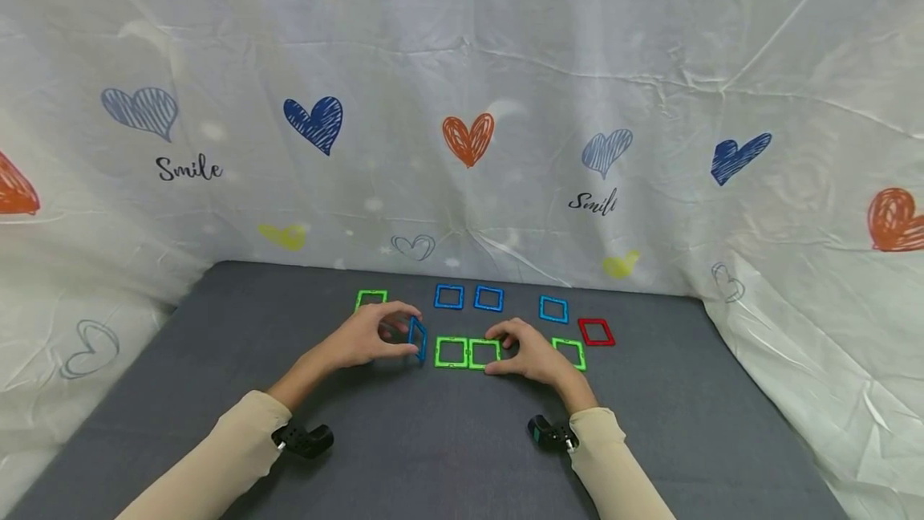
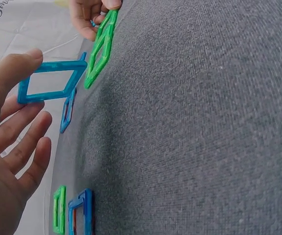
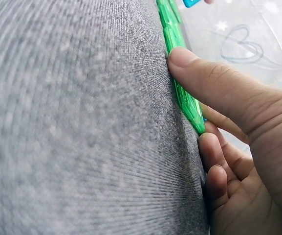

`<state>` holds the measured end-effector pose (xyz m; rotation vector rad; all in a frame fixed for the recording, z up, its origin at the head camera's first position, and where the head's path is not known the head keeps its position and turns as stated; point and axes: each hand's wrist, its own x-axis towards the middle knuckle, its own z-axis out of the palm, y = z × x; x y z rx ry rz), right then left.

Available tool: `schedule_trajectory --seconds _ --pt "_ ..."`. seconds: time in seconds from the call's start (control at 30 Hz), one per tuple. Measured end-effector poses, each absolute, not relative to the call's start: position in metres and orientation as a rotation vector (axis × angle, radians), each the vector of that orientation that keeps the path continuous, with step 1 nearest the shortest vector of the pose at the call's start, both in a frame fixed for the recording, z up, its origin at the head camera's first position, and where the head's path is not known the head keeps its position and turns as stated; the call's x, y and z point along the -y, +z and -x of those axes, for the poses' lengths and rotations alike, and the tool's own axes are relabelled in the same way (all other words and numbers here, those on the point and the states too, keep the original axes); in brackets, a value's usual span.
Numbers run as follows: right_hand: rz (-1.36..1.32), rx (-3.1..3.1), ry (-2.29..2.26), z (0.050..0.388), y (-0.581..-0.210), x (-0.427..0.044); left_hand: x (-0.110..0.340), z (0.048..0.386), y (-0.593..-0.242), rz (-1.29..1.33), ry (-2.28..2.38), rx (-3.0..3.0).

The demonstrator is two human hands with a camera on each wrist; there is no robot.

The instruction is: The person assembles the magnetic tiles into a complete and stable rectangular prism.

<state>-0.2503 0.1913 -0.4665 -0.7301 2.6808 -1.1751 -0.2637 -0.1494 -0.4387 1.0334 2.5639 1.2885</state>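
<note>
My left hand (image 1: pixel 375 333) pinches a blue square magnetic tile (image 1: pixel 423 342) between thumb and fingers, holding it on edge above the table. In the left wrist view this blue tile (image 2: pixel 60 65) is a hollow frame gripped at one end. Just to its right, two green square tiles lie flat with their sides meeting: a left one (image 1: pixel 451 366) and a right one (image 1: pixel 484 367). My right hand (image 1: pixel 532 355) holds the right green tile by its outer side, thumb on the near edge; the right wrist view shows the thumb on this green tile (image 3: pixel 183 98).
Behind lie a green tile (image 1: pixel 371 292), partly hidden by my left hand, and blue tiles (image 1: pixel 448 308) (image 1: pixel 488 310) (image 1: pixel 553 320). A red tile (image 1: pixel 601 344) and another green tile (image 1: pixel 567 341) are at right. A printed curtain (image 1: pixel 390 191) hangs behind the grey table (image 1: pixel 433 456).
</note>
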Motion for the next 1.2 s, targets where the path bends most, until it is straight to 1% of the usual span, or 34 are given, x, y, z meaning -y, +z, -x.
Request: schedule_trajectory --seconds 0.4,1.2 --pt "0.687 -2.678 -1.179 0.250 -0.467 -0.191 0.145 0.265 -0.441 -1.034 1.239 -2.576" --pt "0.687 -2.673 -1.195 0.250 -0.469 -0.191 0.131 0.271 -0.448 -1.021 1.210 -2.556"
